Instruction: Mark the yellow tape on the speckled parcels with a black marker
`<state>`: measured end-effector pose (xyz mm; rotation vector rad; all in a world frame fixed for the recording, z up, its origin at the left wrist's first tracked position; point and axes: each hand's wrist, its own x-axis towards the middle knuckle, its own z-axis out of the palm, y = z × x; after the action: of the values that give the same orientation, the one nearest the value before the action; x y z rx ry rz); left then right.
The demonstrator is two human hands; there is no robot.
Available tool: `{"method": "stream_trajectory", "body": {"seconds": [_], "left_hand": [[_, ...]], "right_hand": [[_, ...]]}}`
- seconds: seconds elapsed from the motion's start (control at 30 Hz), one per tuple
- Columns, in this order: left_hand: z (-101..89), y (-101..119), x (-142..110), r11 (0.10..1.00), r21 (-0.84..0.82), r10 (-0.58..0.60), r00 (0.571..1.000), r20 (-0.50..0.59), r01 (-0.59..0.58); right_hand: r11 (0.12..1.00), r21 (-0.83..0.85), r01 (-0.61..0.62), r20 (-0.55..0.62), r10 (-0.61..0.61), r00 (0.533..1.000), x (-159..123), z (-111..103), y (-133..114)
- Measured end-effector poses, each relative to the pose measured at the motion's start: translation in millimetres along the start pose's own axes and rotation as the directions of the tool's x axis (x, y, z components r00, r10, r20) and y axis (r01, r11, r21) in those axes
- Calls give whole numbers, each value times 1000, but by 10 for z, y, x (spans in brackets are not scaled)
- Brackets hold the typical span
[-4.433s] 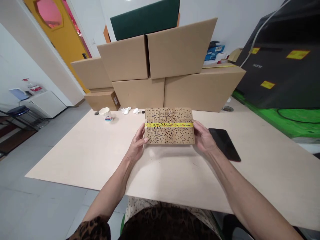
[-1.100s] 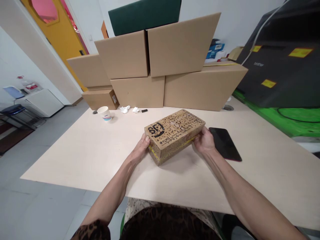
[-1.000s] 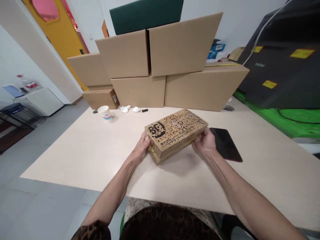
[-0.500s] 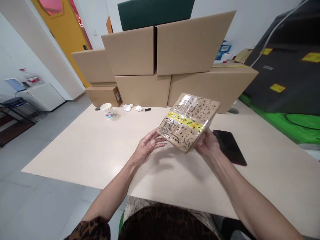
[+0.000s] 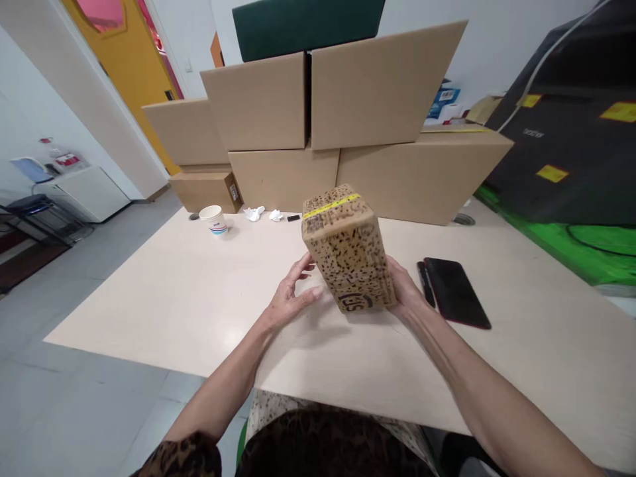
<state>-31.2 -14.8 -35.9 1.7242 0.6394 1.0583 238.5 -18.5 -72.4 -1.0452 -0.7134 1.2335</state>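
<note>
A small brown cardboard box [image 5: 348, 250], speckled with black marks and crossed by a yellow tape strip, is tilted up on end above the pale wooden table [image 5: 163, 298]. My right hand [image 5: 403, 291] grips its lower right side from underneath. My left hand [image 5: 292, 297] hovers just left of the box, fingers stretched out and apart, fingertips near its left face but holding nothing.
A black phone [image 5: 456, 293] with a pen beside it lies right of my right hand. A paper cup [image 5: 213, 219], crumpled tissues [image 5: 254, 212] and a small black item lie at the table's far side. Stacked large cardboard boxes [image 5: 348, 132] wall off the back.
The box was turned over in both hands, then swung up on end. My left hand let go of it and now hangs open beside it; my right hand keeps hold.
</note>
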Motion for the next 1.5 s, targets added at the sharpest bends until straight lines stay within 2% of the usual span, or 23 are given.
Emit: {"method": "stream_trajectory", "body": {"seconds": [0.1, 0.2, 0.27, 0.33, 0.4, 0.53, 0.63, 0.73, 0.83, 0.93, 1.03, 1.17, 1.23, 1.33, 1.4, 1.5], "left_hand": [[-16, -32, -2, 991, 115, 54, 996, 74, -62], [-23, -34, -11, 953, 258, 127, 982, 137, -159], [-27, -16, -18, 922, 325, 167, 974, 156, -210], [-31, 10, -26, 907, 342, 203, 967, 153, -245], [-34, 37, -36, 906, 318, 248, 960, 134, -278], [-23, 74, -73, 918, 184, 343, 936, 77, -352], [1, 98, -111, 923, 62, 377, 925, 49, -380], [31, 124, -137, 942, -37, 335, 942, 30, -334], [52, 137, -133, 965, -78, 253, 967, 39, -249], [59, 103, -107, 987, -58, 156, 985, 69, -152], [71, 23, -78, 999, 10, 49, 990, 133, -51], [110, -46, -52, 998, 20, -64, 981, 186, 61], [124, -30, -47, 997, -4, -70, 982, 178, 72], [115, 25, -46, 1000, -15, -18, 994, 111, 20], [98, 51, -49, 999, -28, 19, 998, 54, -18], [82, 52, -56, 994, -99, 38, 999, 14, -36]], "right_hand": [[998, 2, -56, 23, 56, 998, -113, 105, -79], [998, -19, -66, 142, 68, 987, -220, 193, -161], [1000, -7, -17, 189, 18, 982, -277, 229, -224], [997, 13, 82, 181, -83, 980, -320, 241, -294], [985, 26, 169, 169, -171, 971, -349, 229, -360], [962, 42, 268, 139, -271, 952, -395, 176, -433], [921, 4, 389, 98, -388, 917, -451, 172, -442], [888, -38, 457, 126, -450, 884, -527, 218, -446], [891, -87, 446, 153, -430, 890, -581, 273, -447], [864, -203, 460, 159, -435, 886, -570, 291, -415], [867, -275, 416, 145, -390, 909, -498, 292, -332], [943, -160, 293, 120, -276, 954, -419, 352, -240], [965, -134, 224, 153, -204, 967, -424, 391, -249], [975, -148, 164, 151, -142, 978, -469, 406, -333], [976, -111, 188, 121, -175, 977, -499, 383, -412], [964, -8, 267, 139, -263, 955, -521, 331, -520]]}}
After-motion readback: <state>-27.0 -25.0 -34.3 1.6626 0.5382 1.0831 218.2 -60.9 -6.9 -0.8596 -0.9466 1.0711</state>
